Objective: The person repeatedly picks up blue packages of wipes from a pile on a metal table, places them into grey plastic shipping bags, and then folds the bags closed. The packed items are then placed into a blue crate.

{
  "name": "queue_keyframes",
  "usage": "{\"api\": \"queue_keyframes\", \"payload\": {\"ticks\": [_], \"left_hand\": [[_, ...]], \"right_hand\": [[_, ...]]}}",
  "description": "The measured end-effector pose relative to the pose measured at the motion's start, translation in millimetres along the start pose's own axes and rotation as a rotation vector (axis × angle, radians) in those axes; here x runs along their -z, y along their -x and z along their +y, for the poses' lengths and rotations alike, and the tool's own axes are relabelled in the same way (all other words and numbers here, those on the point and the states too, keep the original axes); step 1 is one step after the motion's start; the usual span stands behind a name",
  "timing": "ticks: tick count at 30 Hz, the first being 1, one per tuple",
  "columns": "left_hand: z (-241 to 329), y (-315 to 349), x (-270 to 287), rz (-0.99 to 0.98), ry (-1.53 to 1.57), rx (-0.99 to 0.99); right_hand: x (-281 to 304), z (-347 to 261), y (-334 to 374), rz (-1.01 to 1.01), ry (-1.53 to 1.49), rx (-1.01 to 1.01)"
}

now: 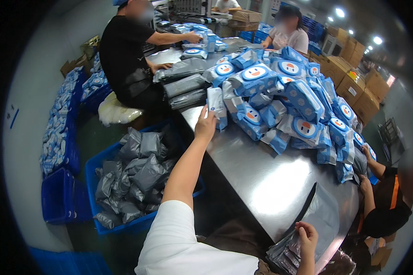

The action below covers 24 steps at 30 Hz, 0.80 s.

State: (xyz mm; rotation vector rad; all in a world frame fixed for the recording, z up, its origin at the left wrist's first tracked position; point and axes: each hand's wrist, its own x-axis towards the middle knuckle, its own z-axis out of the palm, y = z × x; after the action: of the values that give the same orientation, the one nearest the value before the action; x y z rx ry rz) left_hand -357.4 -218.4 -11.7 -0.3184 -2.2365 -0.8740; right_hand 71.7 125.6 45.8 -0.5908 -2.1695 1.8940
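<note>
My left hand [205,126] reaches out over the table's left edge and grips the side of a blue-and-white soft packet [217,101], which looks like a pack of wipes. That packet stands at the near left of a big heap of similar packets [303,103]. Close to my body, my right hand [308,237] has thumb and fingertips pinched at the edge of a grey plastic mailing bag [323,211]. The bag lies on top of a fanned stack of flat grey bags at the table's near end.
Left of the metal table [243,176], a blue crate [91,183] holds filled grey bags. More grey bags [183,85] lie stacked farther up the table. Co-workers [128,50] stand around it; one at the right has hands [367,183] on a grey bag. Cartons [348,87] are stacked behind.
</note>
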Motion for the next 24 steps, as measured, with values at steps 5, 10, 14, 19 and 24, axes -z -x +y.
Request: {"api": "queue_keyframes", "payload": {"ticks": [5, 10, 14, 19, 24], "left_hand": [[8.5, -22.9, 10.9, -0.201, 0.112, 0.1], [11.8, 6.9, 23.6, -0.177, 0.304, 0.081], [66.9, 103.4, 79.1, -0.356, 0.939, 0.577], [196.6, 196.4, 113.1, -0.497, 1.632, 0.819], [311.3, 214.2, 122.7, -0.829, 1.133, -0.261]], "right_hand": [[-20.6, -13.7, -6.3, -0.058, -0.049, 0.06], [-22.8, -20.6, 3.4, -0.091, -0.081, 0.114], [0.3, -8.2, 19.8, 0.018, -0.204, 0.035], [-21.5, -36.9, 20.3, -0.23, -0.195, -0.024], [-21.6, -27.8, 16.3, 0.102, -0.018, 0.348]]}}
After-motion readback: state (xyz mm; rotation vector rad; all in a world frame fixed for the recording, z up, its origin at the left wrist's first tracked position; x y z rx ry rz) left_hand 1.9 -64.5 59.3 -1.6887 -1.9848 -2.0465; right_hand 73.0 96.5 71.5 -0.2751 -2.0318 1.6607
